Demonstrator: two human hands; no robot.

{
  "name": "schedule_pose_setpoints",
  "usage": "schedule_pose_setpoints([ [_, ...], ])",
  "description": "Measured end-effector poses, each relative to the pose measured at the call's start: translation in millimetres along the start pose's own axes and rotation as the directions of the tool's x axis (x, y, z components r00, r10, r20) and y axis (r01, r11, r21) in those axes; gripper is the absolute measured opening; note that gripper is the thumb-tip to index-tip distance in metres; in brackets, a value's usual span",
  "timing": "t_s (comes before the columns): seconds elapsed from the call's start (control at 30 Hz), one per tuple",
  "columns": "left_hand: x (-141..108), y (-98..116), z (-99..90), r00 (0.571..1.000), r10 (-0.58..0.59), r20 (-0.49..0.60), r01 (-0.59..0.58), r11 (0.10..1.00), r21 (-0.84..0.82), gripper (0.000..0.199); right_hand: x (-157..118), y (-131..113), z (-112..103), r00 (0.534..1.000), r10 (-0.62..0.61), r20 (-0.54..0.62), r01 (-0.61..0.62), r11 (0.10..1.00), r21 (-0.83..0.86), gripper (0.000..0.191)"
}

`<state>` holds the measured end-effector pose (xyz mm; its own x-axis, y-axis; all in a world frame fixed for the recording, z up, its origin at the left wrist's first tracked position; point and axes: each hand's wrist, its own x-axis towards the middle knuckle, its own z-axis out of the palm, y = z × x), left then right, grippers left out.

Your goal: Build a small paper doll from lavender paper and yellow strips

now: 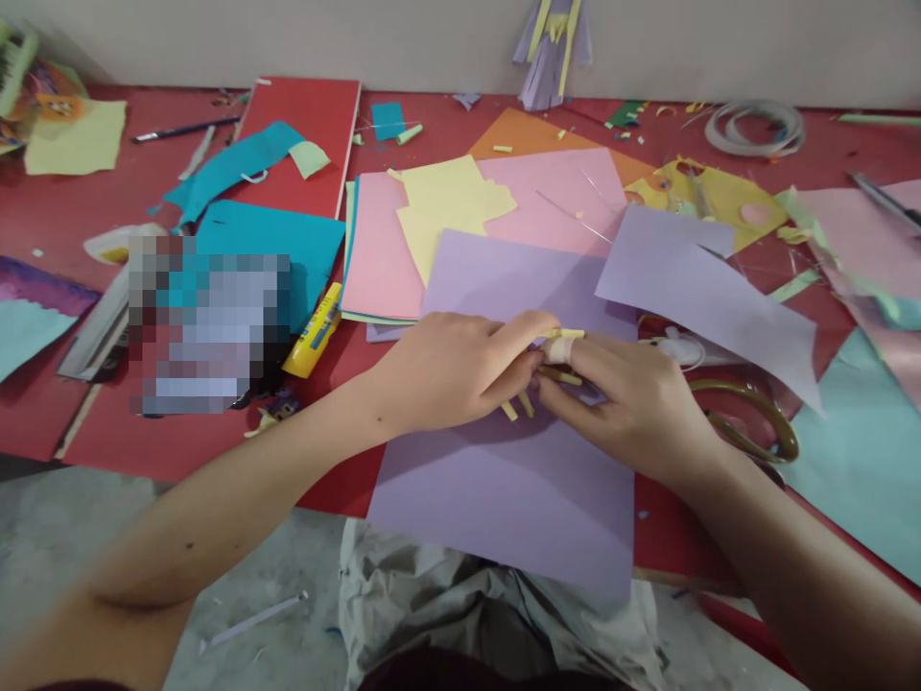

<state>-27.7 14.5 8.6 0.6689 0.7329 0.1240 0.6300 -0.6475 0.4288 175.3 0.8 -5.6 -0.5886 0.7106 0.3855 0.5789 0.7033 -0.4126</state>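
My left hand point(460, 369) and my right hand point(633, 398) meet over a sheet of purple paper point(504, 489). Between their pinched fingertips are narrow yellow paper strips point(509, 410), whose ends stick out below and above the fingers. My fingers hide the middle of the strips, so I cannot tell how they are joined. A bandage point(559, 348) wraps one finger of my right hand. Beside my right wrist lies an olive looped handle point(788, 437), partly covered. A yellow glue stick point(315, 331) rests left of the purple sheet.
Pink paper point(381, 250), a yellow piece point(446, 192) and a curled purple sheet point(712, 288) lie around. A pixelated device point(223, 326) sits left. Coiled clear tubing point(720, 139) is at the back right. A purple tasselled figure point(543, 82) leans on the wall.
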Motion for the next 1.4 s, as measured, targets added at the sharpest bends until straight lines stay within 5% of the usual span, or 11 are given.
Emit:
schedule_pose_setpoints([
  [0.9, -0.6, 2.4, -1.8, 0.995, -0.035, 0.092, 0.031, 0.998, 0.048, 0.032, -1.1, 2.7, -0.2, 0.988, 0.049, 0.149, -0.039, 0.997, -0.068, 0.018],
  [1.4, -0.6, 2.9, -2.0, 0.995, -0.016, 0.102, 0.008, 0.997, 0.082, 0.034, -1.3, 3.7, 0.2, 0.991, 0.0, 0.133, 0.014, 0.995, -0.103, 0.017],
])
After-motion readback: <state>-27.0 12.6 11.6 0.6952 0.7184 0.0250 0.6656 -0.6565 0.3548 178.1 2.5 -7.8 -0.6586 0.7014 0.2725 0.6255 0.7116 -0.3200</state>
